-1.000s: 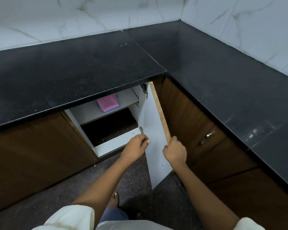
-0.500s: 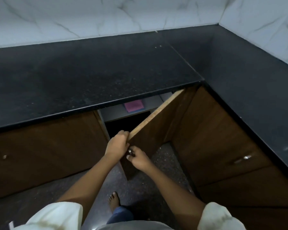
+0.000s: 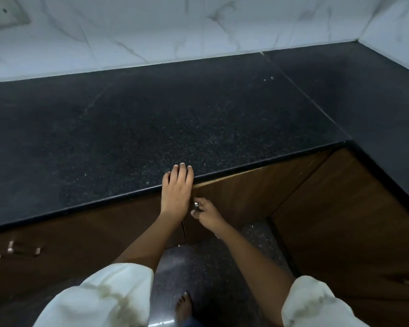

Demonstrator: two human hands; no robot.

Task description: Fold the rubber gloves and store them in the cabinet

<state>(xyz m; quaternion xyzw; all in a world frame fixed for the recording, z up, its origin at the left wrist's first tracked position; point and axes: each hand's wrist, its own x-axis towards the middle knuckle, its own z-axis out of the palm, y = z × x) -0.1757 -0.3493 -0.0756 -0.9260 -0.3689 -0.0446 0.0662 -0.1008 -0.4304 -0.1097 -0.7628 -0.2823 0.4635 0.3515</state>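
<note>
Head view: left hand (image 3: 176, 193) flat, released, fingers over the tabletop (image 3: 128, 128) front edge. Right hand (image 3: 204, 212) pinches the cabinet door (image 3: 246, 194) knob (image 3: 196, 204); door nearly flush. Gloves out of sight. Tabletop bare.

The left hand (image 3: 177, 192) lies flat on the black worktop (image 3: 128, 138) edge while the right hand (image 3: 204, 214) pinches the metal knob (image 3: 196, 204) on the brown cabinet door (image 3: 241, 197).
</note>
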